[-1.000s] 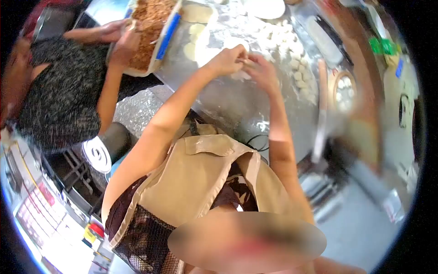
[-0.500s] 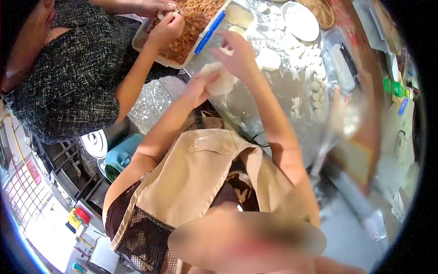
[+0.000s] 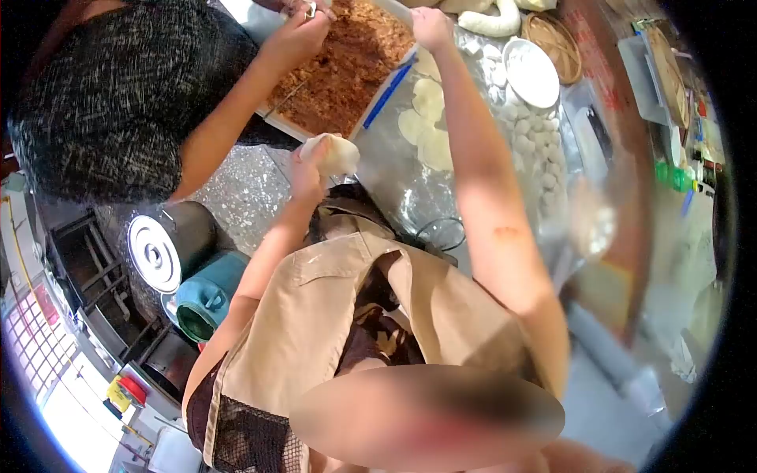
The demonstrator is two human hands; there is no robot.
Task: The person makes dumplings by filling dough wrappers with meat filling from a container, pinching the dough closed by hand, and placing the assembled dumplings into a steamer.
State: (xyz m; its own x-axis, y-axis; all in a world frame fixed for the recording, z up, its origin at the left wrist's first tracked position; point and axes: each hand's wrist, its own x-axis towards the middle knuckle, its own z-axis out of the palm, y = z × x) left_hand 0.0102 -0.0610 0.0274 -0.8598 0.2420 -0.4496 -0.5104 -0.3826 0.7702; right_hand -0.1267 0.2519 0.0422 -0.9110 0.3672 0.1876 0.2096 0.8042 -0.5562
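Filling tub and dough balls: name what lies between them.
In the head view, flat dough rounds lie between the tub and the dough balls; the right forearm hides part of that stretch.

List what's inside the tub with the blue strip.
Inside the tub is a reddish-brown crumbly mix, with what may be a thin stick at its left. The mix hides the tub's floor; the co-worker's hand covers part, and the frame cuts off the far end.

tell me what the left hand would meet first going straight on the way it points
Probably the near end of the filling tub, just beyond the dough wrapper in the left hand, though height is hard to judge.
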